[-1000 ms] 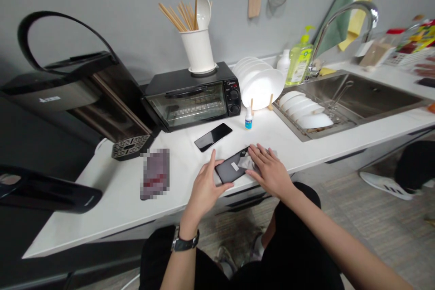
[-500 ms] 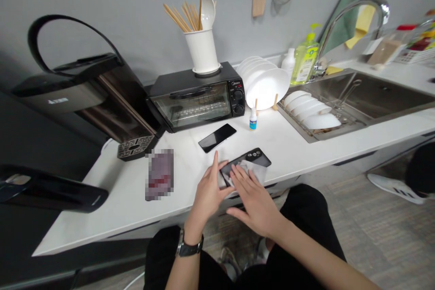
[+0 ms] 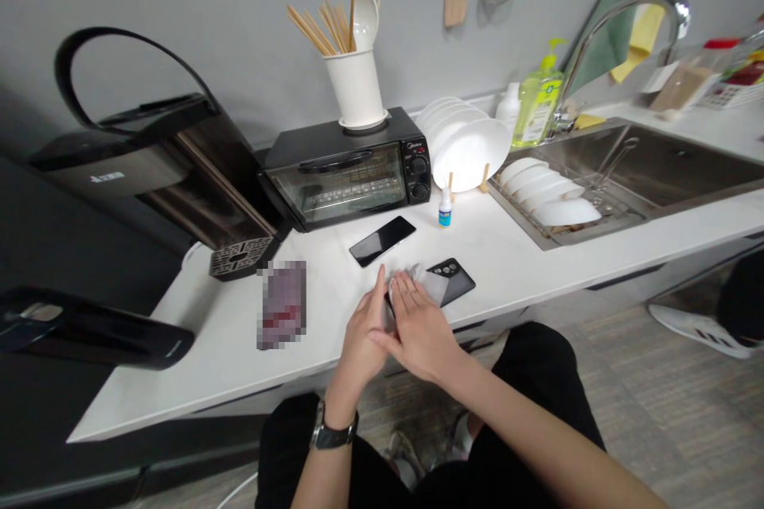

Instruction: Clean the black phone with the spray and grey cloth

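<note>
A dark smartphone (image 3: 458, 292) lies back side up near the counter's front edge, its camera lenses at the far right end. My left hand (image 3: 363, 334) steadies the phone's left end, thumb and fingers around it and the index finger pointing up. Flat on the phone's back, my right hand (image 3: 421, 330) presses a thin white wipe (image 3: 434, 282) under its fingers. The two hands touch near the right thumb and cover the phone's left half. Just behind them rests a second smartphone (image 3: 383, 242), screen up. A small white bottle with a blue label (image 3: 445, 211) stands upright beyond it.
Behind stands a toaster oven (image 3: 343, 175) with a utensil holder (image 3: 358, 87) on top. White plates (image 3: 471, 151) and a sink (image 3: 668, 167) are to the right. At left are a black drinks machine (image 3: 179, 167) and a pixelated item (image 3: 283, 306).
My right hand and the wipe have slid left along the phone, toward my left hand, uncovering more of the camera end. The left hand has hardly moved.
</note>
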A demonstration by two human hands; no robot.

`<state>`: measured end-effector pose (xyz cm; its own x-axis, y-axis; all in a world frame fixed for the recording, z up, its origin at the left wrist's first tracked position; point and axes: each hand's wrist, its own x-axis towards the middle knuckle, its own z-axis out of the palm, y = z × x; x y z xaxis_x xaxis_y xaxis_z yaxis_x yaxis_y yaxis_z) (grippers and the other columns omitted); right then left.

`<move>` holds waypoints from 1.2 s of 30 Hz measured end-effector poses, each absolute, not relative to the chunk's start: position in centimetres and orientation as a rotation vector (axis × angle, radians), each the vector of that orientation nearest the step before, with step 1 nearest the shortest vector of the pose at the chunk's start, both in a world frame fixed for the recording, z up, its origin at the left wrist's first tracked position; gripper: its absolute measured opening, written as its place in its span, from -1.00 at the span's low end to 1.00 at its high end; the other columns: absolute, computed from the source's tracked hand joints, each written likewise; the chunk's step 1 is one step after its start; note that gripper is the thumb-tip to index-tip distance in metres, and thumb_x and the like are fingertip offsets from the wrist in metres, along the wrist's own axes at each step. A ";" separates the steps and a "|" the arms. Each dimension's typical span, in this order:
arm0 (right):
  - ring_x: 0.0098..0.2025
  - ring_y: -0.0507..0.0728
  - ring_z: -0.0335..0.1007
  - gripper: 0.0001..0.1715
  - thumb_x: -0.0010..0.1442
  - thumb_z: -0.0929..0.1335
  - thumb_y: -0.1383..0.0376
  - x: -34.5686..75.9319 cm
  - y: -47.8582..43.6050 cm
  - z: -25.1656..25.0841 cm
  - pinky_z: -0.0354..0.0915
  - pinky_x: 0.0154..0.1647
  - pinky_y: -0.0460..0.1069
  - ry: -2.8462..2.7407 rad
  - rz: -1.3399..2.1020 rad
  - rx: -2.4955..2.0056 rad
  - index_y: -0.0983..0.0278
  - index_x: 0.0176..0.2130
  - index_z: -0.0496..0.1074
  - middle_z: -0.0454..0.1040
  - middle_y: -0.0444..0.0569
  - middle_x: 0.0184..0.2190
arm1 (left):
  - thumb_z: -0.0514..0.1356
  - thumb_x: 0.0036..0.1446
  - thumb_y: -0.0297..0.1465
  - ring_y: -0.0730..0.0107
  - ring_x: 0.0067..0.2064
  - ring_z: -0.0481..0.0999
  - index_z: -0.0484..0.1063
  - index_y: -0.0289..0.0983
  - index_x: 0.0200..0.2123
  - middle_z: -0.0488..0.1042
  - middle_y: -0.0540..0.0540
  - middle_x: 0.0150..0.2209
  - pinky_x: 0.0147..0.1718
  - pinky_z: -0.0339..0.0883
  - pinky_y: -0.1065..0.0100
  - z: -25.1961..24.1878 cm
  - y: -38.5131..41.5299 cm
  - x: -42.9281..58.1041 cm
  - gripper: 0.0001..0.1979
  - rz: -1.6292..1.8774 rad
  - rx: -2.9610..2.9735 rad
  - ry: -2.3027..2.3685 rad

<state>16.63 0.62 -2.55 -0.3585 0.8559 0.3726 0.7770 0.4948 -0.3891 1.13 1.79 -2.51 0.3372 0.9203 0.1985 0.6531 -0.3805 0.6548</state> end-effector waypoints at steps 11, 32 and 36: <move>0.52 0.35 -0.01 -0.32 0.49 0.23 0.02 26.1 0.2 -3.1 0.05 0.45 0.42 -2.218 0.083 -1.460 0.18 0.46 0.16 0.10 0.10 0.49 | 0.47 0.08 -0.31 0.08 0.31 0.38 -0.22 0.04 0.52 0.46 -0.08 0.28 0.31 0.23 0.00 -1.1 2.0 2.1 0.15 0.731 2.055 1.444; 0.51 0.30 0.01 -0.39 0.49 0.20 0.19 25.9 -1.0 -3.3 0.05 0.49 0.34 -2.182 0.096 -1.441 0.35 0.41 0.20 0.10 0.14 0.49 | 0.46 0.08 -0.35 0.10 0.32 0.37 -0.13 0.00 0.51 0.49 -0.10 0.25 0.33 0.19 -0.01 -1.4 2.1 2.1 0.09 0.783 2.060 1.466; 0.51 0.41 -0.02 -0.30 0.51 0.19 0.13 25.8 1.7 -3.3 0.01 0.49 0.37 -2.070 -0.006 -1.612 0.51 0.42 0.17 0.09 0.30 0.47 | 0.46 0.07 -0.34 0.10 0.31 0.38 -0.10 0.01 0.50 0.48 -0.09 0.26 0.34 0.18 0.00 -1.2 2.4 2.1 0.08 0.766 2.050 1.467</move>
